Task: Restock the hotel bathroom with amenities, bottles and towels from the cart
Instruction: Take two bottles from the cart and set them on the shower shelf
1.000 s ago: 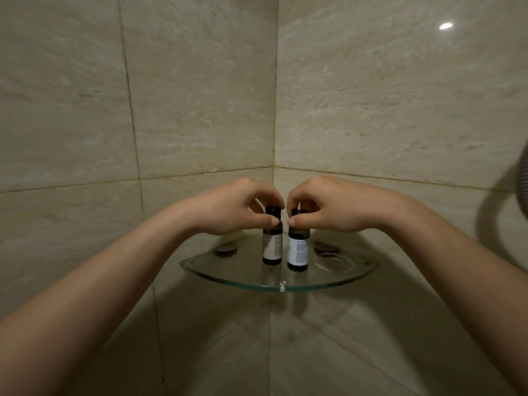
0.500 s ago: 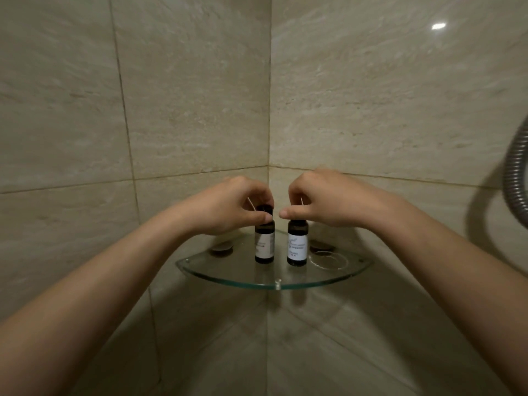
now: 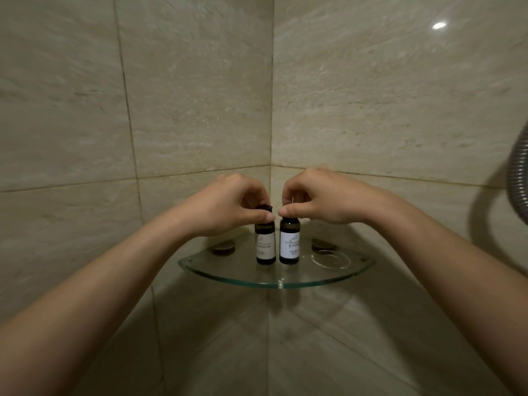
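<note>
Two small dark bottles with white labels stand upright side by side on a glass corner shelf (image 3: 228,274). My left hand (image 3: 228,204) pinches the cap of the left bottle (image 3: 265,247) between thumb and fingers. My right hand (image 3: 320,195) pinches the cap of the right bottle (image 3: 289,244) the same way. Both caps are mostly hidden under my fingers. The bottles nearly touch each other near the shelf's middle.
Beige stone tiles form the shower corner behind the shelf. Two round metal mounts (image 3: 223,248) (image 3: 323,244) fix the shelf to the walls. A ring-shaped water mark (image 3: 331,260) lies on the glass at the right. A metal shower hose (image 3: 518,178) hangs at the right edge.
Both hands stay on the bottle caps; the two bottles have shifted slightly on the shelf, and the camera has turned a little to the right.
</note>
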Demonstrator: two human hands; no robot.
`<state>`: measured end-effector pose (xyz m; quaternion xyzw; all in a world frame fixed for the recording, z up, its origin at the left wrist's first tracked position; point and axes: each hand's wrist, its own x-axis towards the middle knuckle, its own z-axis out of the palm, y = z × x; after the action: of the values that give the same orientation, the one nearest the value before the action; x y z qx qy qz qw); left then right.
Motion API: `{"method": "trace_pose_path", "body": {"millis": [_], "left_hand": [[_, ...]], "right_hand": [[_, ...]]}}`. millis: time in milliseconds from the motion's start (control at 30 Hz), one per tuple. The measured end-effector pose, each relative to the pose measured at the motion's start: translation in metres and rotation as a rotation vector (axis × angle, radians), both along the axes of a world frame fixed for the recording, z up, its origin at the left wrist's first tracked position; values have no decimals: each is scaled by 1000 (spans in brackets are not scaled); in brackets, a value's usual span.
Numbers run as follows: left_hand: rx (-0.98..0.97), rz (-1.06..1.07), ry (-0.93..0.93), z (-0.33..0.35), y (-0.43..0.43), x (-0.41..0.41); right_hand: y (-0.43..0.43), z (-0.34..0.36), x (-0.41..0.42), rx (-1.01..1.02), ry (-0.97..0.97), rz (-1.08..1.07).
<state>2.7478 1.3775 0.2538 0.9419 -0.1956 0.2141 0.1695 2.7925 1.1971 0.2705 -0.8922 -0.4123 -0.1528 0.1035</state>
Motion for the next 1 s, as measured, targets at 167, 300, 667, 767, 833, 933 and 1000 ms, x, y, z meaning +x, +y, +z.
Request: {"method": "trace_pose_path", "body": {"millis": [167, 300, 667, 767, 833, 933, 1000], "left_hand": [[-14, -8, -25, -3, -3, 1], [3, 7, -33, -4, -3, 2], [42, 21, -83, 1, 11, -15], [97, 26, -136, 3, 17, -32], [113, 27, -144, 4, 19, -45], [158, 68, -144, 2, 22, -67], [205, 122, -145, -2, 26, -84]], "right_hand": [[-2, 1, 0, -15, -1, -3], [-5, 0, -1, -2, 3, -10], [-9, 0, -12, 129, -107, -33], [-5, -2, -21, 212, -231, -33], [0, -5, -30, 264, -284, -13], [7, -9, -47, 281, -303, 39], [11, -14, -56, 277, -311, 96]]}}
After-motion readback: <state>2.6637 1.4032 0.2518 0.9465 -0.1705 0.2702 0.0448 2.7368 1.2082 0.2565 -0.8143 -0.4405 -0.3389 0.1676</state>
